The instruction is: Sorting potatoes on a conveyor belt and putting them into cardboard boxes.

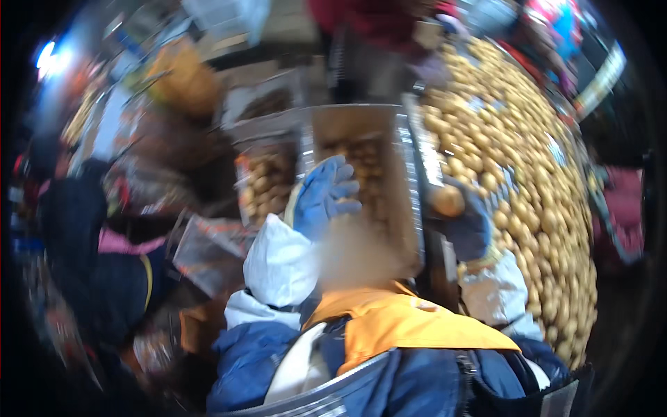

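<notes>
My left hand (325, 195), in a blue work glove, is spread over the near left part of a deep box (401, 245) and holds nothing. Potatoes (367, 156) lie at the bottom of that box. To the right, my right hand (466, 221), in a darker-looking blue glove, has a round, brownish potato (448, 201) at its palm and fingers. It is between the box and a large heap of potatoes (521, 177). White sleeve covers reach up both forearms. The picture is blurred by motion.
Left of the box stands a clear bag of potatoes (268, 182), with another open container (266, 104) beyond it. An orange sack (182, 78) and plastic bags (208, 255) lie further left. A person in dark red (365, 26) stands opposite; a dark-clothed person (99, 260) is at left.
</notes>
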`<action>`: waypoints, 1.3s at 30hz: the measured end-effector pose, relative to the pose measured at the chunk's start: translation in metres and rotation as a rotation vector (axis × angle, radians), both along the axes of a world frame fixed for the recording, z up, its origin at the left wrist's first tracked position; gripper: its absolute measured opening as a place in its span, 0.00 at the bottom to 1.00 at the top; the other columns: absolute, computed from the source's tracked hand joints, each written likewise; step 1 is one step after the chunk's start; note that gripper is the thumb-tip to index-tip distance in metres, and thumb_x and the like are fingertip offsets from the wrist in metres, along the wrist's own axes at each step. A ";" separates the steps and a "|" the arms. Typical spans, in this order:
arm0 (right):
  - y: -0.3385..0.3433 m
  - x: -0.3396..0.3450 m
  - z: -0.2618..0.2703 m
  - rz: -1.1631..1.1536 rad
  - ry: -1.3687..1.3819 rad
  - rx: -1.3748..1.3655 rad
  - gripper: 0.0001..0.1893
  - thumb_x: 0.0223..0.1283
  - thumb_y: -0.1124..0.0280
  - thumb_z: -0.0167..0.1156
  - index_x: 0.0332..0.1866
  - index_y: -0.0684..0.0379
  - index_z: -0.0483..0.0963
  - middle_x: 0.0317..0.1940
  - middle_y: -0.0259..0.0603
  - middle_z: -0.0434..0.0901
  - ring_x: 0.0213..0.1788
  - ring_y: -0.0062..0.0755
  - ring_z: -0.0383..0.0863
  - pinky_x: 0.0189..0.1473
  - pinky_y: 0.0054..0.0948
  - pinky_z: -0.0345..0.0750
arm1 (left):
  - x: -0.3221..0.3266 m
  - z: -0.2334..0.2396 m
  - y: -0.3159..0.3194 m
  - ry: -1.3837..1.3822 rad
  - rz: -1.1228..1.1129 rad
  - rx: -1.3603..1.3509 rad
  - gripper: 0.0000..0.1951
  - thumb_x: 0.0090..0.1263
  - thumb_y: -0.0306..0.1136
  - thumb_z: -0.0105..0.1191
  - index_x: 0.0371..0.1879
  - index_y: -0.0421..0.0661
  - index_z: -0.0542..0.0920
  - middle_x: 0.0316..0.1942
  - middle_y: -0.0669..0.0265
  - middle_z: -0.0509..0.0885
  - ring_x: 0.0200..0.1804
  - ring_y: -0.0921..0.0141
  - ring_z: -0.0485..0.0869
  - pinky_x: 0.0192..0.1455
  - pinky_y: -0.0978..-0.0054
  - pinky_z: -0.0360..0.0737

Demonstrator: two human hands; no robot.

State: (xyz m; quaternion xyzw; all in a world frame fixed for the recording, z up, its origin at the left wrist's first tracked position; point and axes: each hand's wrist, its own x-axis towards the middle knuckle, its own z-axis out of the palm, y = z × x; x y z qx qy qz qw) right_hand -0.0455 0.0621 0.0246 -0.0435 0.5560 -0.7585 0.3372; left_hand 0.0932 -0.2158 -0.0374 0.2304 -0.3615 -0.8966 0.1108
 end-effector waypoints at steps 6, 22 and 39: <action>0.050 0.008 0.032 0.228 0.479 0.594 0.39 0.71 0.58 0.67 0.80 0.63 0.60 0.73 0.49 0.72 0.71 0.38 0.75 0.69 0.36 0.73 | -0.058 0.009 0.089 -0.045 -0.390 -0.121 0.28 0.80 0.50 0.54 0.74 0.53 0.72 0.65 0.60 0.81 0.54 0.63 0.87 0.46 0.68 0.87; 0.141 -0.042 -0.042 0.535 1.094 1.650 0.34 0.63 0.67 0.56 0.77 0.57 0.63 0.73 0.60 0.65 0.74 0.70 0.63 0.76 0.63 0.58 | -0.135 0.005 0.146 -0.115 -0.532 0.691 0.34 0.81 0.62 0.45 0.72 0.46 0.71 0.67 0.49 0.78 0.61 0.45 0.82 0.64 0.39 0.80; 0.036 0.007 -0.021 0.294 1.464 0.947 0.30 0.59 0.65 0.70 0.68 0.59 0.74 0.68 0.55 0.73 0.71 0.63 0.71 0.75 0.60 0.63 | -0.041 0.022 0.022 -0.136 -0.242 0.425 0.32 0.78 0.68 0.44 0.53 0.48 0.84 0.33 0.63 0.88 0.17 0.73 0.76 0.14 0.72 0.72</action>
